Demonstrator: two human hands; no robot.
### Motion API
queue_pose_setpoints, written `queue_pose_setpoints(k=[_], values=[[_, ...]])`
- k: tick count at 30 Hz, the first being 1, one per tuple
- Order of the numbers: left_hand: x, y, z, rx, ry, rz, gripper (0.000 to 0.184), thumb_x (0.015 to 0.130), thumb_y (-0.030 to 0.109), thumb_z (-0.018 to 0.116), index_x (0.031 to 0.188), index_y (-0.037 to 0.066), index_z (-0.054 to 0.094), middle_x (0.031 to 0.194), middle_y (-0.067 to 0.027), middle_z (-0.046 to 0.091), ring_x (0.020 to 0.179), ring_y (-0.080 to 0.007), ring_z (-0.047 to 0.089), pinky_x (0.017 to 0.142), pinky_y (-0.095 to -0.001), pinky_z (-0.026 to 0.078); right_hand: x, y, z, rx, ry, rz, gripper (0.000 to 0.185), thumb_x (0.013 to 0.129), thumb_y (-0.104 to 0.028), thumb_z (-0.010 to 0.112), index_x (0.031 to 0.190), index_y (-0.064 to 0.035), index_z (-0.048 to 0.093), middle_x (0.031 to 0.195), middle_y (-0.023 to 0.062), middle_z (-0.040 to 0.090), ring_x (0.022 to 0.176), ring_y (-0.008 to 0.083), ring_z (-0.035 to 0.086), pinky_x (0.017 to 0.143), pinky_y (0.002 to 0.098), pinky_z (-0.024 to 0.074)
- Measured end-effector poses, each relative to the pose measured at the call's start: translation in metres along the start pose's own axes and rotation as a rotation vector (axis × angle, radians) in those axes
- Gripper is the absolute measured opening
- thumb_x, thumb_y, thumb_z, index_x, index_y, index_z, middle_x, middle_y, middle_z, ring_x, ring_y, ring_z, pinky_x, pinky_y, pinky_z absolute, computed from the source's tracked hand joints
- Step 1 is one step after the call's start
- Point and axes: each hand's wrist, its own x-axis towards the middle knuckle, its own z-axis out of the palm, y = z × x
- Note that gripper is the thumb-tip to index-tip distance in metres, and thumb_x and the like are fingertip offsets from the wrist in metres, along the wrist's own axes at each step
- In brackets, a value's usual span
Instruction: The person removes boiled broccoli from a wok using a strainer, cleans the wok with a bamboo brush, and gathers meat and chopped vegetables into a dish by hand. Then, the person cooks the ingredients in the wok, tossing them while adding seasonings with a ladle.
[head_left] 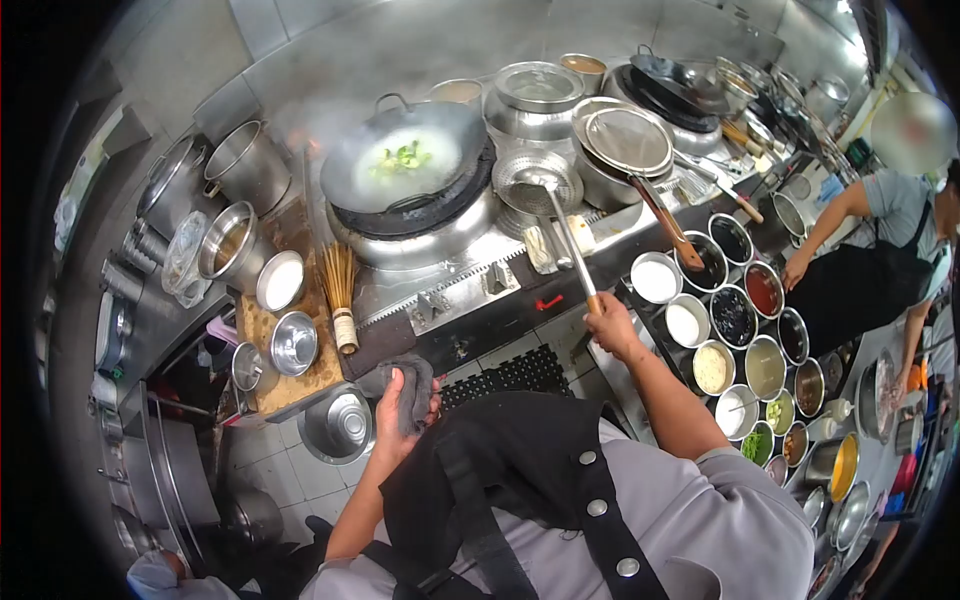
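Observation:
My left hand (pixel 402 402) grips a folded dark grey cloth (pixel 413 392) in front of the apron. With my right hand (pixel 612 328) I hold the wooden handle of a metal ladle (pixel 573 250). The ladle's far end lies over a perforated strainer (pixel 537 180) beside the stove. To the left of it, a large wok (pixel 345 165) sits on a burner, with green vegetables (pixel 407 158) in steaming pale liquid. A bamboo brush (pixel 340 290) rests at the edge of the left counter.
Metal pots (pixel 248 165) and bowls (pixel 294 343) crowd the left side. Round containers of sauces and ingredients (pixel 765 368) fill the right counter. Wire strainers (pixel 630 140) rest on a pot at the back. Other people work at the right; one wears a black apron (pixel 860 290).

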Motion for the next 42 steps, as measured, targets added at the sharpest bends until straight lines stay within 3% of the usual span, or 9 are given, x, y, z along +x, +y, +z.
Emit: queue_pose_setpoints(k=[2,8,14,19,26,30,36,39,42], values=[[-0.005,0.015,-0.007,0.072,0.105,0.064,0.063,0.103,0.060,0.043,0.111,0.000,0.061,0.099,-0.0122,0.066,0.072,-0.0200,0.061,0.056,-0.0297,0.047,0.007,-0.033,0.008,-0.002,0.063,-0.048,0.043,0.085,-0.010,0.066,0.126,-0.0010,0.055,0.078,0.0105,0.063,0.056,0.0170,0.060,0.049,0.0331,0.0483],[-0.008,0.046,-0.048,0.029,0.055,0.077,0.057,0.104,0.056,0.045,0.114,0.002,0.058,0.100,-0.0136,0.066,0.074,-0.0209,0.063,0.056,-0.0305,0.047,0.054,-0.086,0.000,-0.431,0.132,-0.191,0.040,0.085,-0.012,0.065,0.122,-0.0006,0.056,0.086,0.0181,0.068,0.065,0.0267,0.067,0.057,0.0387,0.0540],[-0.015,0.068,-0.073,0.018,0.107,0.180,0.053,0.104,0.055,0.045,0.114,0.003,0.057,0.099,-0.0141,0.066,0.072,-0.0217,0.063,0.056,-0.0304,0.047,-0.026,-0.075,0.004,-0.124,0.121,-0.136,0.044,0.086,-0.011,0.066,0.128,-0.0037,0.054,0.077,0.0056,0.060,0.053,0.0122,0.056,0.046,0.0283,0.0446],[-0.021,0.067,-0.116,-0.174,-0.045,-0.004,0.054,0.103,0.056,0.046,0.113,0.004,0.060,0.096,-0.0122,0.067,0.070,-0.0198,0.063,0.056,-0.0295,0.048,-0.079,-0.098,0.027,0.083,0.041,-0.114,0.046,0.089,-0.005,0.064,0.133,-0.0050,0.049,0.078,0.0036,0.058,0.051,0.0094,0.053,0.044,0.0255,0.0415],[0.003,0.073,-0.093,-0.101,0.213,0.124,0.053,0.102,0.056,0.049,0.113,0.005,0.062,0.098,-0.0117,0.068,0.072,-0.0198,0.065,0.059,-0.0296,0.052,-0.038,-0.187,0.052,0.162,-0.284,-0.137,0.056,0.089,-0.002,0.063,0.141,-0.0022,0.042,0.077,0.0045,0.057,0.053,0.0105,0.053,0.046,0.0256,0.0419],[0.014,0.073,-0.078,-0.124,0.233,0.181,0.052,0.102,0.054,0.050,0.115,0.005,0.061,0.099,-0.0115,0.069,0.074,-0.0208,0.067,0.063,-0.0322,0.055,0.020,-0.219,0.075,0.476,-0.510,0.067,0.059,0.089,-0.005,0.063,0.143,-0.0025,0.039,0.077,0.0070,0.058,0.052,0.0136,0.052,0.043,0.0283,0.0401],[0.030,0.063,-0.062,-0.144,0.300,0.257,0.051,0.102,0.053,0.051,0.117,0.006,0.061,0.099,-0.0121,0.069,0.075,-0.0221,0.067,0.065,-0.0347,0.057,0.095,-0.216,0.125,0.250,-0.458,-0.148,0.060,0.090,-0.002,0.059,0.145,-0.0032,0.034,0.078,0.0077,0.058,0.055,0.0147,0.054,0.044,0.0286,0.0428],[0.026,0.053,-0.063,-0.159,0.373,0.330,0.050,0.102,0.052,0.051,0.118,0.006,0.061,0.098,-0.0130,0.069,0.074,-0.0234,0.067,0.064,-0.0353,0.057,0.097,-0.202,0.103,0.432,-0.498,-0.098,0.064,0.089,-0.002,0.060,0.146,-0.0025,0.032,0.078,0.0079,0.058,0.056,0.0150,0.055,0.046,0.0290,0.0435],[0.025,0.040,-0.061,-0.212,0.462,0.374,0.049,0.103,0.052,0.051,0.118,0.007,0.060,0.098,-0.0137,0.068,0.074,-0.0243,0.067,0.063,-0.0357,0.056,0.115,-0.198,0.080,0.322,-0.497,-0.105,0.066,0.089,-0.002,0.062,0.147,-0.0056,0.031,0.076,0.0068,0.057,0.052,0.0143,0.052,0.044,0.0283,0.0427]])
